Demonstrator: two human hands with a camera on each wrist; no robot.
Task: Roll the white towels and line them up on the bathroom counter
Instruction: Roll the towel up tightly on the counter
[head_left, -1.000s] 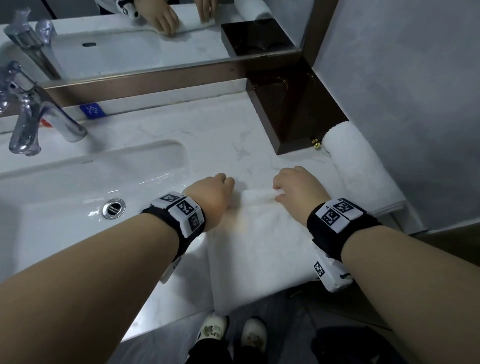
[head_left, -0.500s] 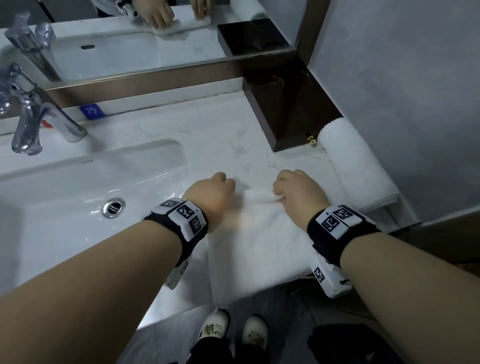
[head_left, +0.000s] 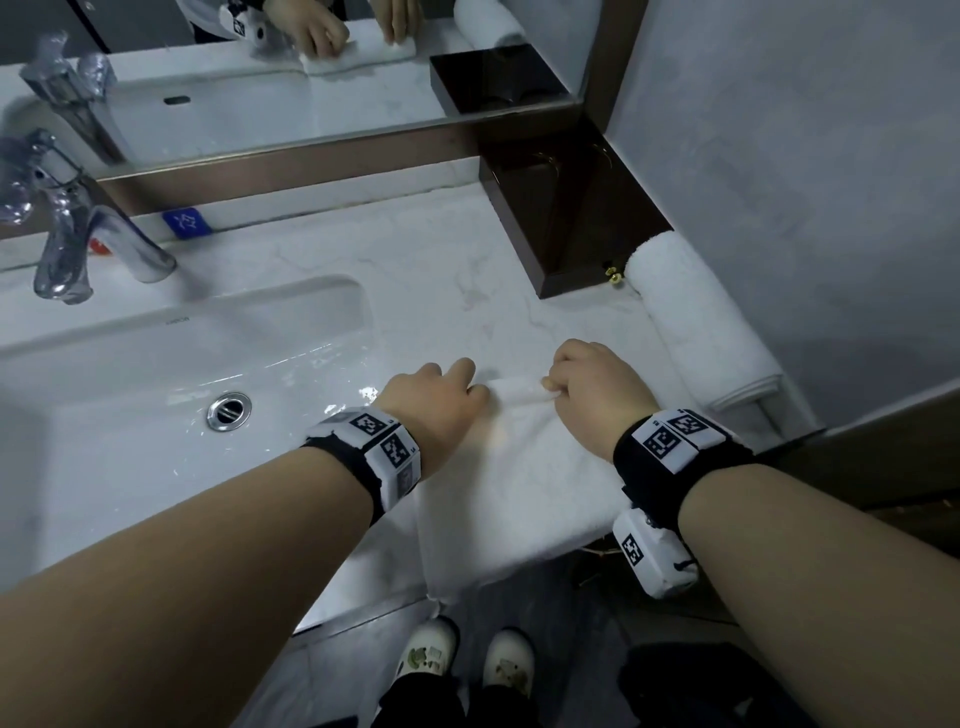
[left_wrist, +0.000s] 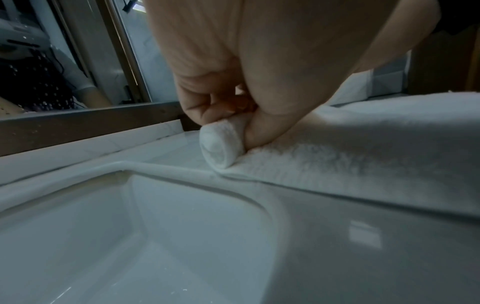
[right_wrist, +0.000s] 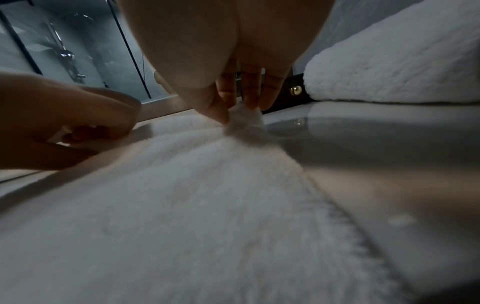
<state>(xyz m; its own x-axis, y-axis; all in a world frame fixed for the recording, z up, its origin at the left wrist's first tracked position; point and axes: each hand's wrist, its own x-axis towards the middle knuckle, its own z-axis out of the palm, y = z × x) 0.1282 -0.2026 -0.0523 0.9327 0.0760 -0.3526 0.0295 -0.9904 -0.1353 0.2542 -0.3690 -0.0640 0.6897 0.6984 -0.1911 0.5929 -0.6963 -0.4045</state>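
Note:
A white towel (head_left: 519, 488) lies flat on the marble counter (head_left: 415, 270), its near end hanging over the front edge. Its far end is wound into a thin roll (head_left: 514, 391). My left hand (head_left: 436, 402) pinches the roll's left end (left_wrist: 221, 148) between thumb and curled fingers. My right hand (head_left: 592, 387) pinches the right end (right_wrist: 244, 117) the same way. A finished rolled towel (head_left: 696, 317) lies against the right wall; in the right wrist view this rolled towel (right_wrist: 394, 67) sits at upper right.
The sink basin (head_left: 156, 395) with its drain (head_left: 228, 410) lies just left of the towel, the chrome tap (head_left: 78, 244) behind it. A dark wooden box (head_left: 566, 218) stands in the back right corner under the mirror (head_left: 260, 93). My shoes (head_left: 467, 660) show below the counter edge.
Both hands have stayed on the towel's far end and turned it slightly toward me, so the roll is a little tighter. The finished roll has not moved.

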